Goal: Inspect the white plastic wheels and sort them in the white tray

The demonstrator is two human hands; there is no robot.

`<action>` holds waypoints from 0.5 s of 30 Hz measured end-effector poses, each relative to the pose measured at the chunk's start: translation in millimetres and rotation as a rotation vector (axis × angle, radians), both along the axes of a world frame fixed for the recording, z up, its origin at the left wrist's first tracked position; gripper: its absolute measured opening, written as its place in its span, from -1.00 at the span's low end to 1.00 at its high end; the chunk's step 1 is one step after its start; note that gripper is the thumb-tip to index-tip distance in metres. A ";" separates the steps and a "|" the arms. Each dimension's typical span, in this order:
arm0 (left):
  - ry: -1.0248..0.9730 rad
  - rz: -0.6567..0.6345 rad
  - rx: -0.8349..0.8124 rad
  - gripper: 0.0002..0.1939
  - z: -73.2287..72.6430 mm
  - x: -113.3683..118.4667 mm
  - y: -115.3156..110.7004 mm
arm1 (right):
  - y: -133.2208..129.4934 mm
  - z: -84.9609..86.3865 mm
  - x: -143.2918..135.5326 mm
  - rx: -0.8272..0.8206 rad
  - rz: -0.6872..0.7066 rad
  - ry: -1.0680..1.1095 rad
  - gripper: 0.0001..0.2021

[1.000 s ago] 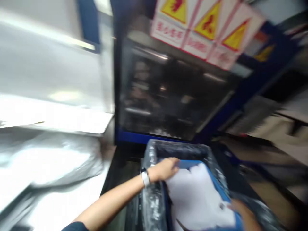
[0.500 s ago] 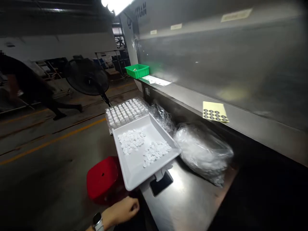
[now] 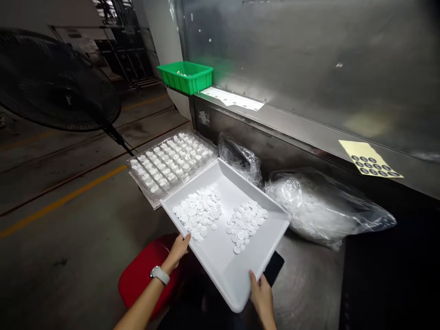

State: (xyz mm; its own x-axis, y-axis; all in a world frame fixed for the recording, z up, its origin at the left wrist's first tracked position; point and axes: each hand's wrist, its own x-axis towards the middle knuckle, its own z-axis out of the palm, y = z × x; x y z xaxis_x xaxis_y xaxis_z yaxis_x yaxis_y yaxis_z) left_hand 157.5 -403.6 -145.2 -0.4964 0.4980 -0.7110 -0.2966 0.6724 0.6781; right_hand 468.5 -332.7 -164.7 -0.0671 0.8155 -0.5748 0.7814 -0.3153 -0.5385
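Note:
A white plastic tray (image 3: 220,268) is held at its near end by both of my hands. My left hand (image 3: 179,249), with a watch on the wrist, grips the left rim, thumb on top and fingers underneath. At the near right edge, my right hand (image 3: 261,293) has its thumb over the rim. Two heaps of small white round pieces lie in the tray, a left heap (image 3: 199,211) and a right heap (image 3: 245,223). A dark phone (image 3: 274,268) lies on the metal table, partly hidden by the tray.
Behind the tray sits a clear blister tray (image 3: 168,162) of white parts. Clear plastic bags (image 3: 309,206) lie along the right. A green bin (image 3: 185,78) and a yellow sticker sheet (image 3: 369,158) are on the ledge. A red stool (image 3: 146,275) and a fan (image 3: 62,87) stand left.
My left hand has moved up from beside the tray to its left rim. My right hand has come into view and gripped the near right edge. The view is closer and turned right.

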 end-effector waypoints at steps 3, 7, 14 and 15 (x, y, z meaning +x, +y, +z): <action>0.021 0.065 0.018 -0.62 -9.7 6.3 5.0 | 3.6 4.4 -2.5 -0.009 -0.036 -0.010 -0.75; 0.015 0.086 0.013 -0.64 -15.0 7.4 0.1 | 3.5 8.4 0.2 -0.006 -0.056 0.004 -0.75; 0.029 0.088 0.017 -0.65 -12.8 15.3 -5.1 | 5.6 9.7 1.5 0.054 -0.087 0.105 -0.75; 0.034 0.096 0.017 -0.65 -11.6 16.5 -5.0 | 5.8 10.7 1.3 0.060 -0.089 0.114 -0.75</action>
State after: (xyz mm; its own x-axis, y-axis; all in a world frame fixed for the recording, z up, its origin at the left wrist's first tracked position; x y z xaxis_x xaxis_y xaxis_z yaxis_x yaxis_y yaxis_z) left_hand 174.1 -408.5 -156.8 -0.5659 0.4589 -0.6849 -0.3355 0.6307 0.6998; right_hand 469.7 -326.9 -154.0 -0.0552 0.8541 -0.5172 0.6842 -0.3449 -0.6426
